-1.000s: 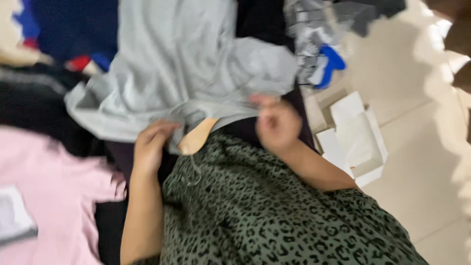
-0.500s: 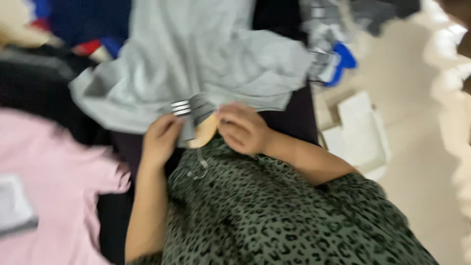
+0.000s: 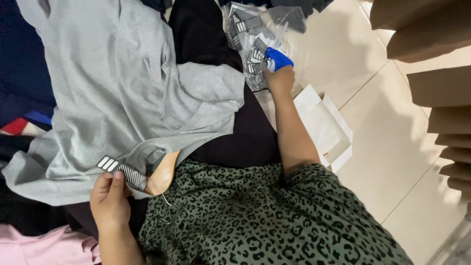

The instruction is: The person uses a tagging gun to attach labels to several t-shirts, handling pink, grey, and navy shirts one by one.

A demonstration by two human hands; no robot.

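Observation:
My left hand (image 3: 109,200) pinches a dark striped tag (image 3: 121,171) at the collar of a grey shirt (image 3: 122,93), which hangs on a wooden hanger (image 3: 162,175). My right hand (image 3: 279,79) reaches far out and grips a blue tool (image 3: 277,59) that lies against a clear plastic bag of striped tags (image 3: 255,39). My green leopard-print garment (image 3: 255,221) fills the lower middle of the view.
A black cloth (image 3: 230,132) lies under the grey shirt. An open white cardboard box (image 3: 326,130) sits on the beige tiled floor (image 3: 392,147). Pink fabric (image 3: 44,248) is at lower left, dark blue cloth (image 3: 22,68) at upper left, brown cardboard (image 3: 427,29) at upper right.
My right hand left the shirt collar and stretched away to the blue tool by the tag bag. My left hand stayed at the collar, holding the tag.

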